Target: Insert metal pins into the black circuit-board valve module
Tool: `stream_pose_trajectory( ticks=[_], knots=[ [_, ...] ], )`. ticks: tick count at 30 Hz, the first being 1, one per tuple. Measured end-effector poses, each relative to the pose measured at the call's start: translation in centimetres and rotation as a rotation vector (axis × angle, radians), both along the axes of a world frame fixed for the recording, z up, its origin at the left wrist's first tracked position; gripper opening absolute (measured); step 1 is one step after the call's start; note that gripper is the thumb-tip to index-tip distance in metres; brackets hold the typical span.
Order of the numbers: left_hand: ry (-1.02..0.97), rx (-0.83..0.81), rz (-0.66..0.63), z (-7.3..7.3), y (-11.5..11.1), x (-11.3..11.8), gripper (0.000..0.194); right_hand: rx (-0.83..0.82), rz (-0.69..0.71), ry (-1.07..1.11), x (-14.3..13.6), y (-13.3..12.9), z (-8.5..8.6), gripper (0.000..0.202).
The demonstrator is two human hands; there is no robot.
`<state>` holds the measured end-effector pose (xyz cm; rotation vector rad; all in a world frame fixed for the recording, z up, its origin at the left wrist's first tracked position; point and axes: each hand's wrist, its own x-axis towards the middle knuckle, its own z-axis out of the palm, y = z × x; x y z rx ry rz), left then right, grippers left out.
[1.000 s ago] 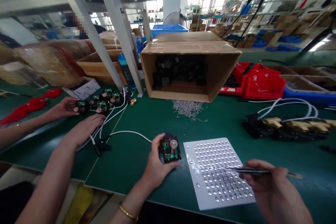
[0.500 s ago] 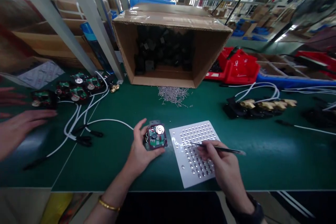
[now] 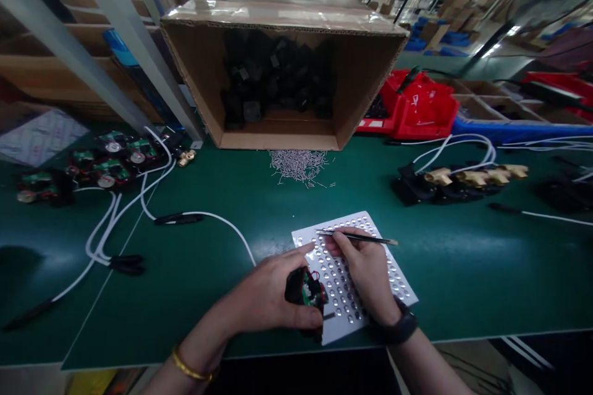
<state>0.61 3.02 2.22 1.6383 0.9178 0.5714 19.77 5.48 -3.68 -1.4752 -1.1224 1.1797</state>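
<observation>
My left hand (image 3: 273, 293) is closed around a small black housing (image 3: 296, 287) with an open face. Inside it a green circuit board (image 3: 309, 289) and red wires show, tilted toward the right. Slim dark tweezers (image 3: 370, 237) are pinched in my right hand (image 3: 364, 265), their tip pointing left over the upper part of a white sheet (image 3: 403, 290). Rows of small shiny round dots (image 3: 340, 287) cover that sheet. The housing overlaps the sheet's left side; whether the tweezers' tip touches a dot is too small to tell.
A cardboard box (image 3: 282, 141) of black parts lies on its side behind a pile of small metal pins (image 3: 296, 165). Several open housings with boards (image 3: 109, 170) and white cables stand left. Brass-fitted black units (image 3: 472, 178), a red bin (image 3: 424, 105) and a blue divided tray (image 3: 504, 128) are right.
My left hand has brought the housing right, to the sheet, and tilted it. My right hand has moved up and left with the tweezers. The other person's hands at the left are gone from view.
</observation>
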Motion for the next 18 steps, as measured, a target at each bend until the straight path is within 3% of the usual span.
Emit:
stream_pose_trajectory(
  ticks=[4,13,18],
  knots=[
    [-0.027,-0.057,0.002,0.0,0.4,0.5,0.070,0.018,0.036,-0.076,0.1,0.1,0.2,0.026],
    [-0.034,-0.140,0.073,0.0,0.1,1.0,0.068,0.029,0.146,-0.038,0.6,0.3,0.2,0.021],
    [0.039,-0.216,0.155,-2.0,-0.5,0.3,0.065,0.066,0.132,-0.017,0.6,0.3,0.5,0.018]
  ],
)
